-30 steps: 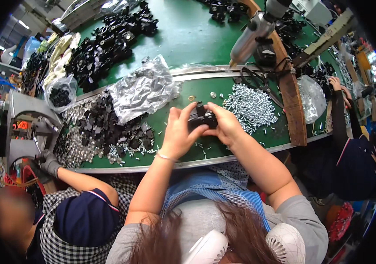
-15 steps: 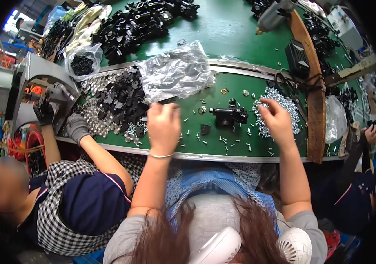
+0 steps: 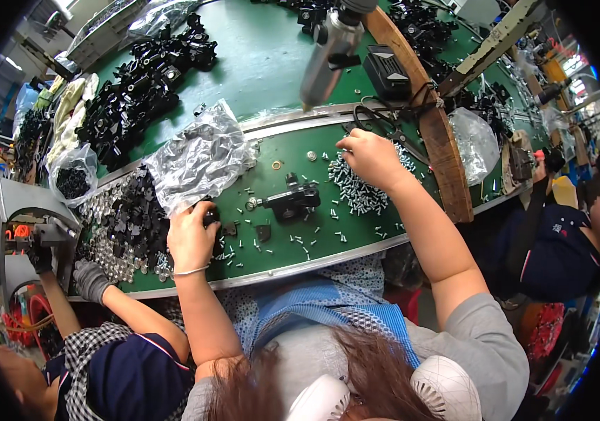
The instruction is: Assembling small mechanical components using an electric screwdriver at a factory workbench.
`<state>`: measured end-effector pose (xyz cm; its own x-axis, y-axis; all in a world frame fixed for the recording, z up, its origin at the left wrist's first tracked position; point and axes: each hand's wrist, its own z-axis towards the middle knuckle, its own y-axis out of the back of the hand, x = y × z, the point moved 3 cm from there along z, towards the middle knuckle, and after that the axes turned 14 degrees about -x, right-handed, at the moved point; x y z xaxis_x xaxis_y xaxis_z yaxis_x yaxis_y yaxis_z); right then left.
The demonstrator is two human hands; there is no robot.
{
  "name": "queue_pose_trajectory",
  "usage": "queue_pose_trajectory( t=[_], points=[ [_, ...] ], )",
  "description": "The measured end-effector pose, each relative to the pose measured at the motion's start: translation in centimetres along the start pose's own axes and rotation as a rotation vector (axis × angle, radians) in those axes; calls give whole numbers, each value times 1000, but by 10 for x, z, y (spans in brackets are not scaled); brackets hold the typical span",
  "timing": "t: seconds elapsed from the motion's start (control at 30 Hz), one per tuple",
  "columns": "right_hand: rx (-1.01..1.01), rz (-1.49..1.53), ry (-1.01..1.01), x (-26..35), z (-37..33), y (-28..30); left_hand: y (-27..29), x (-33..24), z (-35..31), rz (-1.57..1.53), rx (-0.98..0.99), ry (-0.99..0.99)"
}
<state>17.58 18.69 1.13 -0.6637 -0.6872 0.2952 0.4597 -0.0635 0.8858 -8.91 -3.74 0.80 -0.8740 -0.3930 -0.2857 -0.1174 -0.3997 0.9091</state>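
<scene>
My left hand [image 3: 191, 238] is at the right edge of a pile of small black plates [image 3: 131, 221], beside a crumpled clear plastic bag [image 3: 205, 158]. Its fingers are curled, with something dark at the thumb and forefinger; whether they grip it is unclear. Over a heap of silver screws [image 3: 359, 189], my right hand [image 3: 377, 161] holds its fingertips pinched together. Anything between them is too small to make out. Between the hands, a black clamp-like assembly [image 3: 293, 201] lies on the green table, touched by neither. A loose black plate [image 3: 263, 232] lies near it among scattered screws.
A hanging power screwdriver [image 3: 331, 59] is beyond the screws. Scissors [image 3: 391, 130] lie by a wooden divider [image 3: 447, 165]. A metal rail [image 3: 300, 121] crosses the table. At left, a co-worker's gloved hand [image 3: 91, 281] is beside shiny round parts [image 3: 107, 256]. Black assemblies [image 3: 142, 88] are heaped at the back.
The whole view has turned to the right. My left hand has lowered to the black plates beside the bag. My right hand has moved to the screw heap, its fingers now pinched together.
</scene>
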Motion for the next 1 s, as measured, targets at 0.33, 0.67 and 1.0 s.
queue_pose_trajectory(
  t=[0.33,0.67,1.0],
  points=[
    [162,-169,-41,1,19,-27,0,-70,17,-639,-74,45],
    [-185,274,-166,0,-8,5,-13,-89,38,-613,1,-79],
    [-17,1255,-836,60,-73,-14,-26,-97,18,-699,86,-47]
  ],
)
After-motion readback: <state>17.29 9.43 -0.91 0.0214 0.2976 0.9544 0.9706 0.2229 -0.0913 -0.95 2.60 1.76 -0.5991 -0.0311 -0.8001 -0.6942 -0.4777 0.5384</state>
